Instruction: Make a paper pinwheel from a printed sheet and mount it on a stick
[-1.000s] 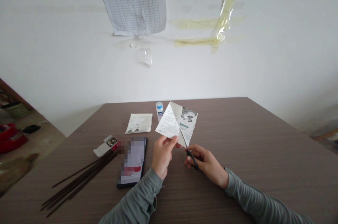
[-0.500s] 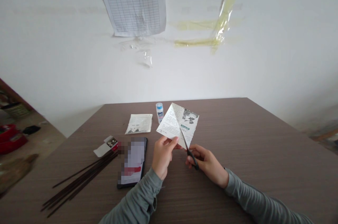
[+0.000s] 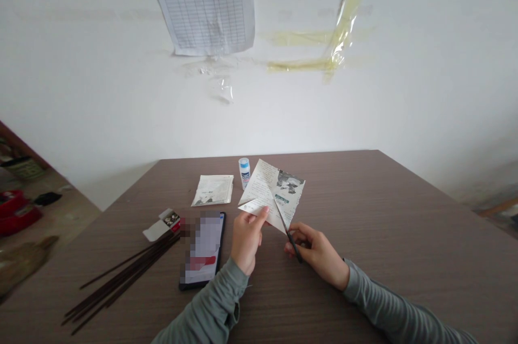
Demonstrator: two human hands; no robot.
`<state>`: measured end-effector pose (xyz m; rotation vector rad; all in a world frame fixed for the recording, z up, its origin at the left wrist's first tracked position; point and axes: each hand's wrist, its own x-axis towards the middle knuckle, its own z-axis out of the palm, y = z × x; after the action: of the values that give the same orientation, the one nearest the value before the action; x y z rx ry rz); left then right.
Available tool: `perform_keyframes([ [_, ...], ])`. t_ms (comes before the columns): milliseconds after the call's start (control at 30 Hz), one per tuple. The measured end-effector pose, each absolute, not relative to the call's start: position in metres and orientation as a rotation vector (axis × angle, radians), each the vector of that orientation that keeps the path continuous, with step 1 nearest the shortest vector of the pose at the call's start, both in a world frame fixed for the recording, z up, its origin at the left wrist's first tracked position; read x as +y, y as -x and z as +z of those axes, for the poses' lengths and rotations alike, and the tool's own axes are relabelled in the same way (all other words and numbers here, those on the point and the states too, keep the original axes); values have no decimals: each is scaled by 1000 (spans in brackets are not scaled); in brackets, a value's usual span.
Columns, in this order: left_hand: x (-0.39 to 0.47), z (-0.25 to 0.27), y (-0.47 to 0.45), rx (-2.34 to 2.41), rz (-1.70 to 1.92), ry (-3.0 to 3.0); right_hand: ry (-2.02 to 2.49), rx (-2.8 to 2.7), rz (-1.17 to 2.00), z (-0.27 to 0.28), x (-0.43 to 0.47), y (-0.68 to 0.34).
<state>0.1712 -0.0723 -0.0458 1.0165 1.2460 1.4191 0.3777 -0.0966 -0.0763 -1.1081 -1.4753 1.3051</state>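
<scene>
That paper right of the phone looks light, floppy, tearable, so edge-pinch it like the left hand, right hand fingers curled round scissors.

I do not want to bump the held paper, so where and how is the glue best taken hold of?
Probably pinch the glue by its upper end, coming from above and slightly from the left: it stands upright with that end uncovered, while the paper in the left hand overlaps its lower right side in this view.
</scene>
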Motion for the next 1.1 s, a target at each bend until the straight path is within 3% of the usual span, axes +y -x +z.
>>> perform_keyframes([
  [1100, -74, -41, -169, 1255, 1473, -1002, 1036, -1404, 1500, -83, -96, -379],
])
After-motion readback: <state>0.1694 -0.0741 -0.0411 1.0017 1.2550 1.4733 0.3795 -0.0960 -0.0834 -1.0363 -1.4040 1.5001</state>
